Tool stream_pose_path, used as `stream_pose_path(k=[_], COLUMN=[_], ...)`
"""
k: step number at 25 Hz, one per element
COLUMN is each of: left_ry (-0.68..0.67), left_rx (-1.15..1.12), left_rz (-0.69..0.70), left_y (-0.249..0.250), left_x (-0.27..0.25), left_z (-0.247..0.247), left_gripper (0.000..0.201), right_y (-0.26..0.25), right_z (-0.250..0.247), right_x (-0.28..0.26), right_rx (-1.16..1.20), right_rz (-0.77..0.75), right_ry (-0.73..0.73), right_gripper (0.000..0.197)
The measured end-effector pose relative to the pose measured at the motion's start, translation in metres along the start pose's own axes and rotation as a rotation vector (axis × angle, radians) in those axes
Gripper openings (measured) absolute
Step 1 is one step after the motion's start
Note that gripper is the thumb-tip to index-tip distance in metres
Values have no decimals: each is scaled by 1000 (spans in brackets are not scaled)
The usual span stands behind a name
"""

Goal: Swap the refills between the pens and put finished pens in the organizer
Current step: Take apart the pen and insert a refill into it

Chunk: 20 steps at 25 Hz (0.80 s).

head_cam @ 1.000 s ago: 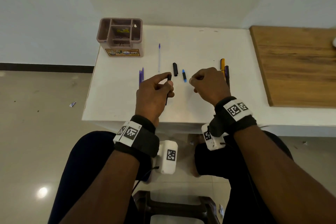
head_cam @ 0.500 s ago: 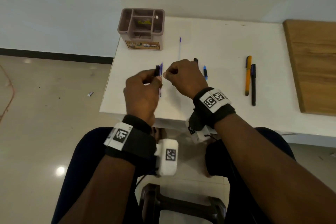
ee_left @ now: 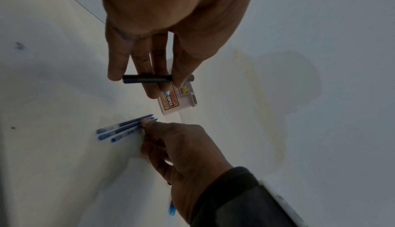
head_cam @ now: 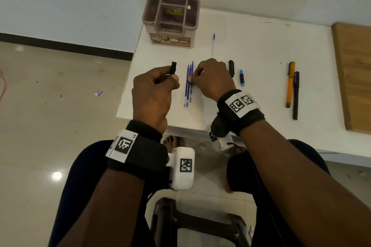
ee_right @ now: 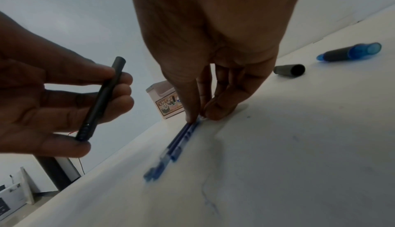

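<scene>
My left hand [head_cam: 169, 78] grips a black pen barrel [head_cam: 173, 68] between thumb and fingers and holds it above the table's left edge; the left wrist view shows the barrel [ee_left: 149, 78] lying across the fingertips. Three blue refills [head_cam: 188, 86] lie side by side on the white table [head_cam: 261, 46]. My right hand [head_cam: 192, 80] reaches down on them, its thumb and index finger pinching the rightmost refill [ee_right: 192, 126] near its tip end. The brown organizer [head_cam: 170, 20] stands at the table's far left corner.
A clear refill with a purple tip [head_cam: 213, 46] lies beyond my right hand. To the right of that hand lie a black cap [head_cam: 231, 68] and a blue pen piece [head_cam: 242, 78]. An orange pen [head_cam: 290, 84] and a black pen [head_cam: 295, 95] lie further right, near a wooden board [head_cam: 355, 78].
My hands have come apart. The left hand moved left with the black barrel. The right hand dropped onto the blue refills on the table.
</scene>
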State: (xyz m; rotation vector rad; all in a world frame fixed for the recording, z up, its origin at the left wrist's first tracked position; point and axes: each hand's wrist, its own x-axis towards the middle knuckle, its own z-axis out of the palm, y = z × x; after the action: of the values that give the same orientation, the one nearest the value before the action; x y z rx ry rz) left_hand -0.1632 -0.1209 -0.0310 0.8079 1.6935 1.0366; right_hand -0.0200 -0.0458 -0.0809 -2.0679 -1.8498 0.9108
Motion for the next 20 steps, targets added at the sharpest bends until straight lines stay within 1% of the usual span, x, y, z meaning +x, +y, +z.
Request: stream_pose_path(k=[2, 4, 6, 10, 12, 14, 17, 19, 20], left_ry=[-6, -11, -21, -30, -28, -26, -46, -73, -88], left_rx=[-10, -20, -18, -8, -3, 7, 17, 14, 10], left_rz=[-3, -5, 0, 15, 16, 19, 25, 27, 27], left_y=[1, 2, 2, 2, 1, 2, 2, 2, 2], left_x=[1, 2, 2, 1, 2, 2, 1, -2, -3], left_z=[1, 1, 3, 5, 5, 6, 10, 15, 17], left_gripper=[29, 30, 30, 31, 31, 31, 31, 31, 30], right_y=[0, -4, -10, -26, -28, -27, -22, -15, -12], right_z=[-3, -4, -5, 0, 0, -2, -2, -6, -12], right_x=[-1, -3, -8, -16, -16, -15, -13, -11, -10], right_rx=[-43, -136, -195, -266, -288, -300, -257, -170, -61], right_rz=[11, 26, 42, -6, -18, -24, 3, 64, 96], right_ry=[12, 36, 59, 64, 65, 61, 50, 33, 32], right_gripper=[27, 29, 25, 22, 30, 31, 25, 33, 36])
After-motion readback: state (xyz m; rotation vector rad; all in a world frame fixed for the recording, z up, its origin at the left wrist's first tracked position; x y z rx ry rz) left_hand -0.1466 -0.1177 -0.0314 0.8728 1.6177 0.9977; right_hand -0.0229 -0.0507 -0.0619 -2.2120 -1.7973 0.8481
